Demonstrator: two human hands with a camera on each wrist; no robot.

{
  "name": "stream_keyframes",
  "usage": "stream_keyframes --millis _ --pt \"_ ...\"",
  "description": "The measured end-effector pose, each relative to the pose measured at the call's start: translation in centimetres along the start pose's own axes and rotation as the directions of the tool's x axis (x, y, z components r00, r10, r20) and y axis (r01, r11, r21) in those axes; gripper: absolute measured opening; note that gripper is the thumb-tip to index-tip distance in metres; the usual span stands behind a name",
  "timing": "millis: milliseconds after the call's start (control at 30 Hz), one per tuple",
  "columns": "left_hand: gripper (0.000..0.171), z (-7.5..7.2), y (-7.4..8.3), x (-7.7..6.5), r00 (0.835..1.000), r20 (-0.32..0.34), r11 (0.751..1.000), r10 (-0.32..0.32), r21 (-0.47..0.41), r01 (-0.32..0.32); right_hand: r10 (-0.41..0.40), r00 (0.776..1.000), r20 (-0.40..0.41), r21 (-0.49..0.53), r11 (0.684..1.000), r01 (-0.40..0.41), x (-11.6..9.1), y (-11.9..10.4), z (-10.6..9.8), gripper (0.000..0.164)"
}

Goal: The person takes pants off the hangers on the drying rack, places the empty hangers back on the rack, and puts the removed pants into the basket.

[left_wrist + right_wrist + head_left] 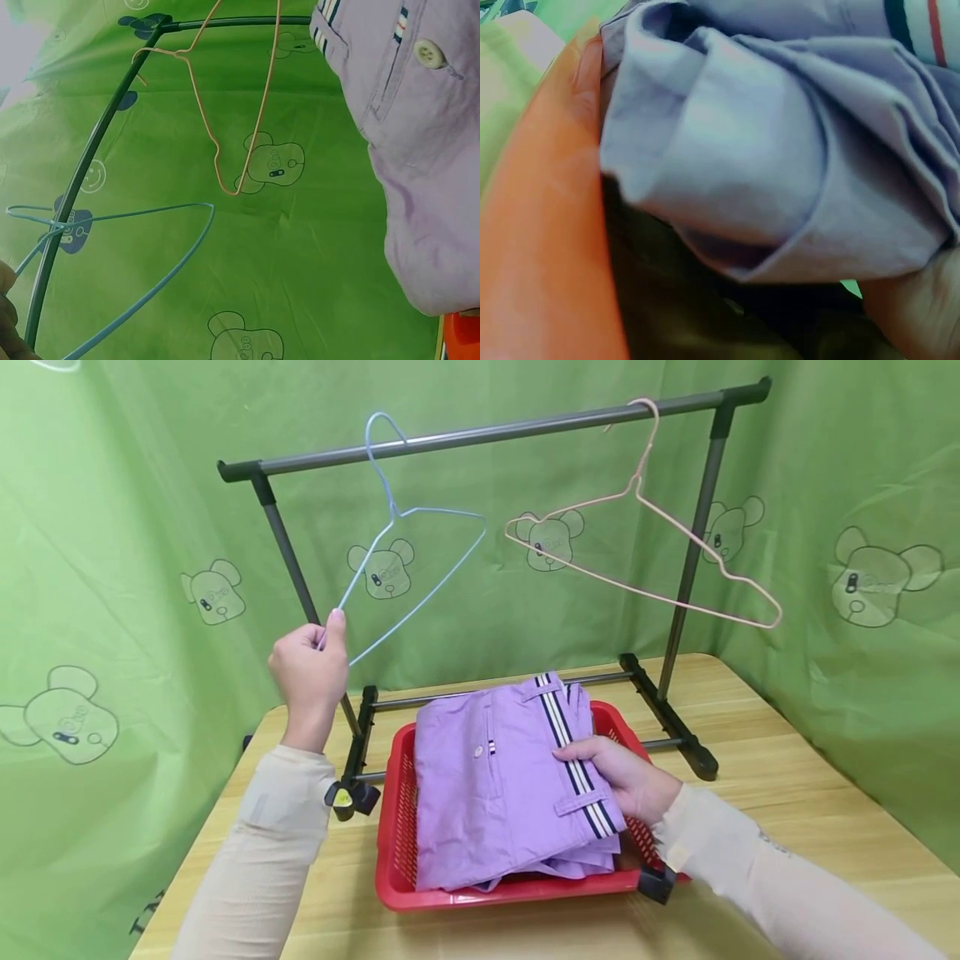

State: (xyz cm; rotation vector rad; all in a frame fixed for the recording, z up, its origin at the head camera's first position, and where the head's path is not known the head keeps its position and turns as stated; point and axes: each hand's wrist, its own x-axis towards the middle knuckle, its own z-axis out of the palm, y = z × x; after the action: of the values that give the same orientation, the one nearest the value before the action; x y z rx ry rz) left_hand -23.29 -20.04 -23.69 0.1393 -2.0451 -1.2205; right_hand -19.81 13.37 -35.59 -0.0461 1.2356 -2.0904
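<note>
My left hand (309, 672) grips the lower left corner of a blue wire hanger (420, 602), whose hook is over the rail of a clothes rack (495, 435). Folded purple trousers (465, 785), with a striped waistband, a back pocket and a button, lie in a red plastic basket (435, 900). At the waistband my right hand (626, 777) holds them, thumb on top and the other fingers hidden beneath the cloth. The right wrist view shows the folded layers of the trousers (735, 142) close up, beside the basket wall (547, 217).
A pink wire hanger (637, 589) hangs from the rail's right part. The rack's black feet (667, 718) stand on a wooden table (780, 852), behind and beside the basket. A green curtain (135, 568) printed with bear heads surrounds the table.
</note>
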Motion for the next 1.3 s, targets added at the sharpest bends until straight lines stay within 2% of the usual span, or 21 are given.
stream_keyframes --millis 500,900,1300 --pt "0.043 0.6 0.5 1.0 0.998 0.043 0.999 -0.045 -0.001 0.045 0.025 0.999 -0.038 -0.020 0.999 -0.026 -0.4 0.1 -0.6 0.037" --pt "0.042 1.0 0.8 1.2 0.991 0.086 0.994 -0.107 0.035 0.104 0.032 0.999 -0.015 -0.055 0.998 -0.033 -0.5 0.2 -1.0 0.031" --pt "0.038 1.5 0.5 1.1 0.985 0.135 0.994 -0.107 0.034 0.103 0.025 0.999 -0.027 -0.110 0.994 -0.028 -0.7 -0.1 -1.5 0.025"
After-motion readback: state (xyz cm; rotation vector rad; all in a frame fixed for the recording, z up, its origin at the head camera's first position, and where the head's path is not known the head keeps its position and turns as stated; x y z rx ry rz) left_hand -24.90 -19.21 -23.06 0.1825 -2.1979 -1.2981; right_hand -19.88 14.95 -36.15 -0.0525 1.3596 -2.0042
